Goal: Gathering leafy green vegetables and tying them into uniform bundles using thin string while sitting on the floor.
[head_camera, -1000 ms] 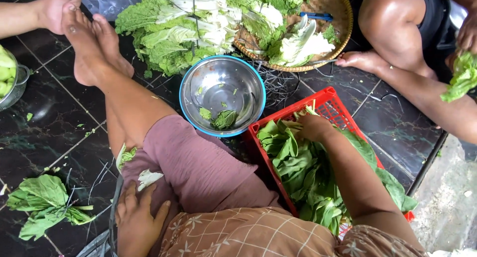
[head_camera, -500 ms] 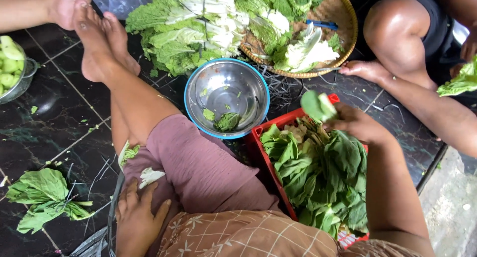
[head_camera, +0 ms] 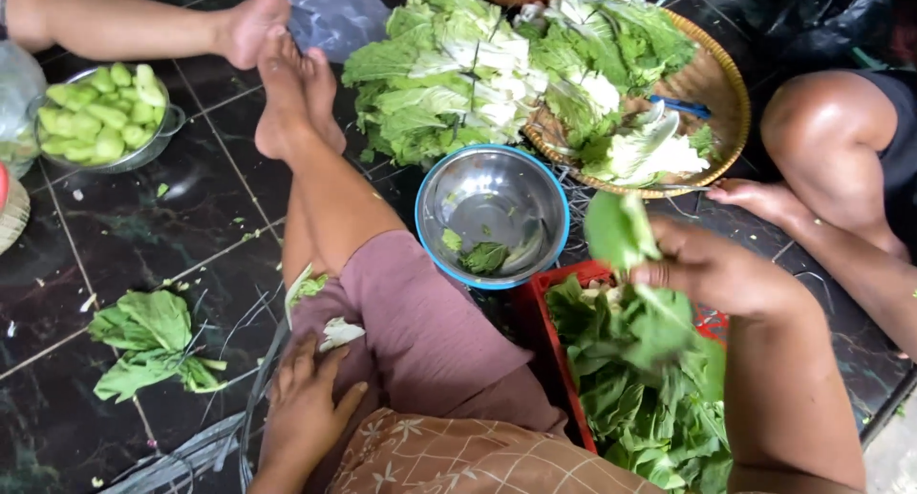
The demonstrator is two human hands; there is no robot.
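Nearest the camera, the person's left hand (head_camera: 306, 413) lies flat on the thigh of the mauve shorts (head_camera: 420, 332), fingers spread and loose, holding nothing. Just above its fingertips a pale torn leaf scrap (head_camera: 339, 333) rests on the shorts.

The right hand (head_camera: 712, 269) is raised over the red plastic crate (head_camera: 544, 332), its fingers pinched together on a bunch of green leafy stalks (head_camera: 630, 265); one broad leaf stands up above the fist, the rest hangs toward the heap of greens (head_camera: 650, 398) filling the crate.

On the dark tiled floor (head_camera: 143, 236) to the left lies a small loose pile of green leaves (head_camera: 148, 346). Between the person's leg and the crate stands a round steel bowl with a blue rim (head_camera: 492, 217), a few leaf pieces at its bottom.

Further off, a wide woven tray (head_camera: 716, 83) bears pale green cabbage heads (head_camera: 516, 64). At the far left, a clear glass bowl (head_camera: 153, 140) holds cut light-green chunks (head_camera: 95, 112). Other people's bare legs and feet reach in at the top left and right.
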